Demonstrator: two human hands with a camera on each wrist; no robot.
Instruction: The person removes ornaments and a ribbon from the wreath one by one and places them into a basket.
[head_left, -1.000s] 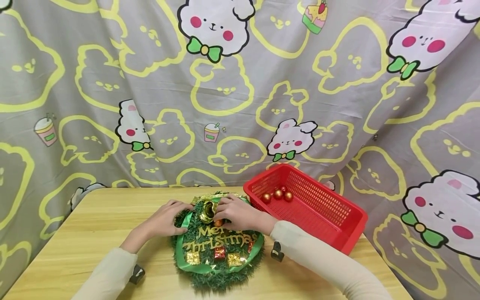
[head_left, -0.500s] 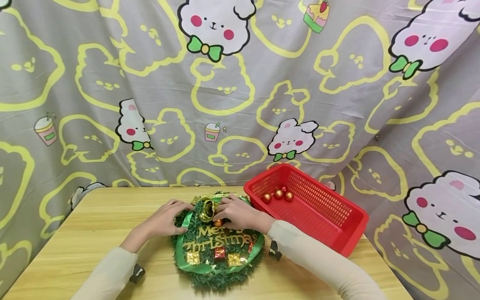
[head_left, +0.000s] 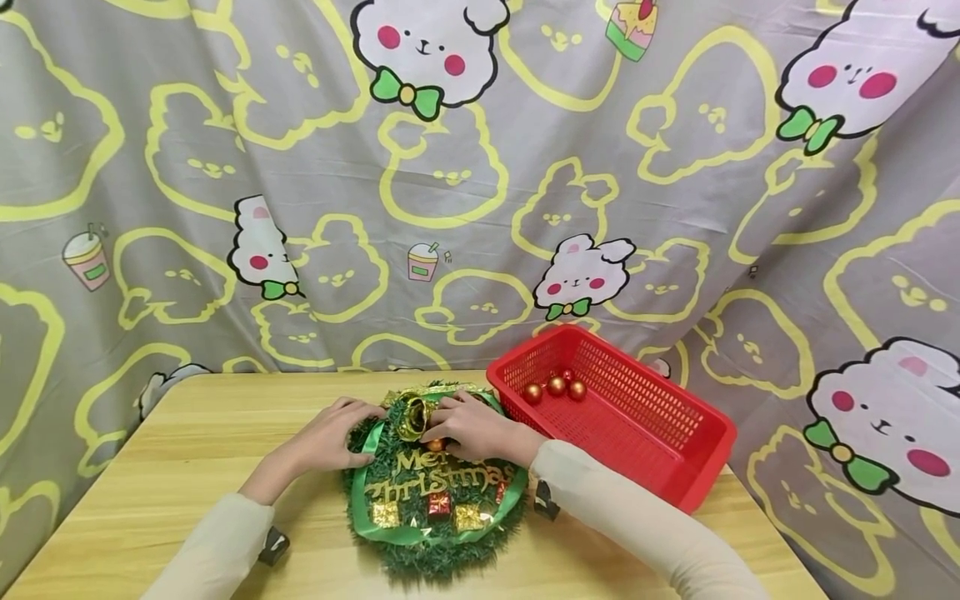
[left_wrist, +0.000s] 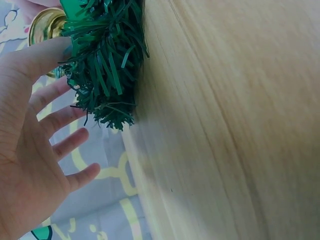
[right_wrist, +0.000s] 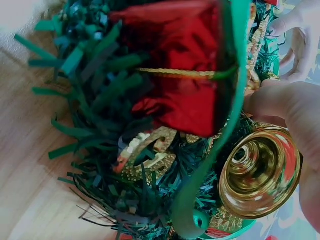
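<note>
A green tinsel Christmas wreath [head_left: 431, 558], with green ribbon and gold "Merry Christmas" lettering [head_left: 442, 479], lies on the table. My left hand [head_left: 322, 442] rests at its upper left edge. In the left wrist view, the thumb lies against the tinsel [left_wrist: 107, 65] and the fingers are fairly straight and spread. Over the upper middle, my right hand [head_left: 476, 429] has bent fingers beside a gold bell [head_left: 414, 418]. An orange ball [head_left: 437, 446] shows just under them. In the right wrist view another gold bell [right_wrist: 260, 172] sits against this hand; the fingertips and anything between them are hidden.
A red plastic basket [head_left: 697, 433] stands right of the wreath, with several shiny gold-red balls [head_left: 556, 386] at its far left end. Small red and gold gift boxes [head_left: 438, 504] decorate the wreath's lower part. A patterned curtain [head_left: 450, 192] hangs behind the wooden table [head_left: 172, 450].
My right fingertips have shifted slightly left, toward the gold bell. The left hand and the wreath have hardly moved.
</note>
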